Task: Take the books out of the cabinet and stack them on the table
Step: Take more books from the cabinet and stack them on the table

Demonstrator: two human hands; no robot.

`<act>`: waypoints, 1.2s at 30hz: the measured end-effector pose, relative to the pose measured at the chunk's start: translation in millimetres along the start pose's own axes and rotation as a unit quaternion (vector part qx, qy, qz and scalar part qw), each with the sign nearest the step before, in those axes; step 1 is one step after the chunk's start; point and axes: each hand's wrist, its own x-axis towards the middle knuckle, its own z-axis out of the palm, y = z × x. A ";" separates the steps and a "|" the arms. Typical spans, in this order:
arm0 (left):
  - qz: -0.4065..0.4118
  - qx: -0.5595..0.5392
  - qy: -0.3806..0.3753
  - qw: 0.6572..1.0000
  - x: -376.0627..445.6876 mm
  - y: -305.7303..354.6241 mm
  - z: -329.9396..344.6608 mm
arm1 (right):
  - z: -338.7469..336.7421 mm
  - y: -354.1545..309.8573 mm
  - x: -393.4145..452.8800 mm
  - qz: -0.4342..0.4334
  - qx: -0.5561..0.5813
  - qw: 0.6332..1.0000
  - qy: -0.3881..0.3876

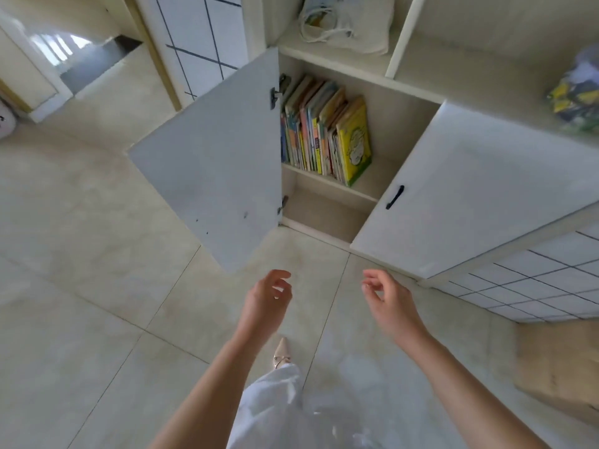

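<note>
A row of several colourful books stands upright on the upper shelf of the open cabinet, leaning left; a yellow-covered book is at the right end. The lower shelf holds nothing I can see. The left cabinet door is swung wide open. My left hand and my right hand hang in the air in front of the cabinet, well short of the books, fingers loosely curled and holding nothing. No table is in view.
The right cabinet door with a black handle is shut. A cloth bag lies on the open shelf above. A cardboard box sits on the floor at right. My foot is on the tiled floor.
</note>
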 end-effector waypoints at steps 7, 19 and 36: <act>0.026 0.043 -0.060 0.997 113.7 43.6 5.4 | -24.3 -26.4 88.0 0.059 0.027 0.998 0.024; 0.015 0.033 -0.085 0.996 266.5 81.4 68.0 | -51.6 -25.4 268.4 0.106 0.058 0.991 -0.059; 0.084 -0.059 -0.021 0.994 446.0 82.5 138.8 | -6.1 -56.5 485.4 0.249 0.213 0.943 -0.057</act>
